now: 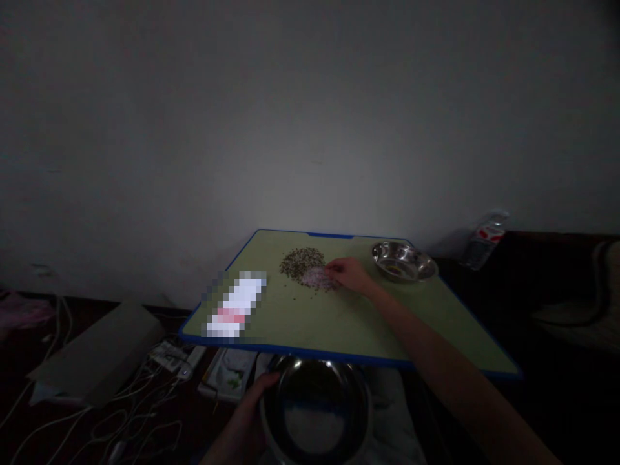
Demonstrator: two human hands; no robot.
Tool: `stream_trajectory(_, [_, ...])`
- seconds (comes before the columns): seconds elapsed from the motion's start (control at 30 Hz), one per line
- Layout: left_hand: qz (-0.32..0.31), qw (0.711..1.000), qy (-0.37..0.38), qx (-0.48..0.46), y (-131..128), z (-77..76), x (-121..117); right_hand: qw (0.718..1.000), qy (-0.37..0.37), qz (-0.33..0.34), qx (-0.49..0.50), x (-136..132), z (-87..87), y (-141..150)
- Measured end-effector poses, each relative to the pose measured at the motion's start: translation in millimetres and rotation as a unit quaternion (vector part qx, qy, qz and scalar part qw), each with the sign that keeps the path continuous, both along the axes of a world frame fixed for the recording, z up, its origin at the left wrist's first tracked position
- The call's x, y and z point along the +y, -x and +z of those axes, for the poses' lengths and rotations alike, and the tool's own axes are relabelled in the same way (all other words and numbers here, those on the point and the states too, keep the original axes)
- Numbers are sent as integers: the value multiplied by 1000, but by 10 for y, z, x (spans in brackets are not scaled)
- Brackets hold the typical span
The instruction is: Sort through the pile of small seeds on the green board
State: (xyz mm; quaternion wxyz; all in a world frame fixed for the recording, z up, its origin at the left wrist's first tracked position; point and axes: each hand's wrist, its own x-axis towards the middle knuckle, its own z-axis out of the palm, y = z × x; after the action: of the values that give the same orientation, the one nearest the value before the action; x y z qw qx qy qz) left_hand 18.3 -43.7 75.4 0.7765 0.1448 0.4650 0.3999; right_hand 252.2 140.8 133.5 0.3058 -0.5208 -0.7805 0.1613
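My left hand [254, 403] grips the rim of a large steel bowl [268, 423], which I hold below the table's front edge. The bowl's inside is dark, so its contents cannot be made out. My right hand [346, 274] reaches over the table, its fingers drawn together at the edge of a pale pinkish patch [317, 278]. Whether the patch is a sheet or small pieces is too blurred to tell, and what the fingers pinch is hidden. Behind it spreads a pile of small dark and light grains [300, 259], with a few strays around.
A smaller steel bowl [404, 263] stands right of my hand on the blue-edged pale green table [290, 326]. A blurred-out bright rectangle [237, 303] lies at left. Cables [130, 394] and a box [101, 352] are on the floor; a plastic bottle [485, 239] is at right.
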Motion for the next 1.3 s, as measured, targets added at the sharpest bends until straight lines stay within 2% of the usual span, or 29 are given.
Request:
stream_trajectory(0.3, [19,1000,-18,-6,-23,53,3,1000,13,2,26,-8,-13,20])
stream_trajectory(0.57, [14,1000,-7,-24,-22,10,3,999,12,29,23,-10,-42,42])
stream_trajectory(0.7, [-6,999,-9,-35,-40,56,-1,999,19,24,24,-16,-34,48])
stream_trajectory(0.87, [8,1000,0,-7,-55,115,-26,998,32,38,30,-28,-31,55])
stream_trajectory(1.0, [27,1000,2,4,-54,115,-14,999,22,32,29,-19,-43,55])
stream_trajectory(1.3, [14,999,0,-33,-70,124,-8,999,7,40,15,-18,-34,49])
